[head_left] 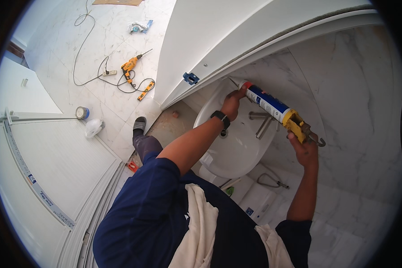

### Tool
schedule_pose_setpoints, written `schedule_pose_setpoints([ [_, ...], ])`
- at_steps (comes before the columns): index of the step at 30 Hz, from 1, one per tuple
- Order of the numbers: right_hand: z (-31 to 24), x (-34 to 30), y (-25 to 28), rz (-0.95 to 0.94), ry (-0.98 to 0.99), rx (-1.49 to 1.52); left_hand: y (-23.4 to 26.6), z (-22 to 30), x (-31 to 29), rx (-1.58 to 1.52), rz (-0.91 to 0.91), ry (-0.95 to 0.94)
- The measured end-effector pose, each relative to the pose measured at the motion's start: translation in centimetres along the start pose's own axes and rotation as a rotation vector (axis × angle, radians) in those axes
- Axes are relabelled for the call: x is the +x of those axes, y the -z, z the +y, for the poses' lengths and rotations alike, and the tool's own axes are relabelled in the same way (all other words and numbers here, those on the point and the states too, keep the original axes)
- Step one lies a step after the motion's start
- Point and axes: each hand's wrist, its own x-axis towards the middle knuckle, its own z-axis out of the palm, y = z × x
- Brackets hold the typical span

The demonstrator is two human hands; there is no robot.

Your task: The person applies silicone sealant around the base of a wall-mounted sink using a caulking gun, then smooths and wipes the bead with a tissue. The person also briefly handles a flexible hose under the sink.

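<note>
Across the washbasin I hold a yellow caulking gun (295,123) with a blue, white and red sealant cartridge (265,99) in it. My left hand (231,106), with a black watch on the wrist, is closed around the front end of the cartridge. At the rear, my right hand (304,151) grips the gun's handle, close to its hooked metal rod. The nozzle (232,82) points up and left, near the white door frame (210,80); whether its tip touches the frame I cannot tell. Below the gun is the white washbasin (239,154) with a metal faucet (262,125).
A blue metal piece (190,78) is on the frame. On the tiled floor at left lie a yellow drill (128,67), a spirit level (146,90), a power strip (110,73) with a trailing cord, a can (81,112) and a plastic bag (94,127). White panels (58,165) stand at lower left.
</note>
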Motion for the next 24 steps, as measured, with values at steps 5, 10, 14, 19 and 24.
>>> schedule_pose_setpoints([
  [5, 0.2, -0.8, -1.0, 0.004, -0.027, 0.023, -0.1, 0.5, -0.2, -0.003, -0.013, 0.043],
  [10, 0.9, -1.4, -2.0, 0.012, -0.087, 0.061, -0.3, 1.0, -0.4, 0.029, 0.065, 0.106],
  [14, 1.7, -1.9, -3.1, 0.042, -0.053, 0.061, 0.0, 1.1, -0.1, 0.029, 0.032, 0.093],
  [19, 1.8, -2.7, -4.4, 0.072, -0.104, 0.125, 0.2, 0.9, 0.3, 0.075, 0.054, 0.097],
  [24, 2.6, -2.4, -4.7, 0.079, -0.037, 0.036, 0.2, 0.2, 0.8, -0.003, 0.078, 0.101],
])
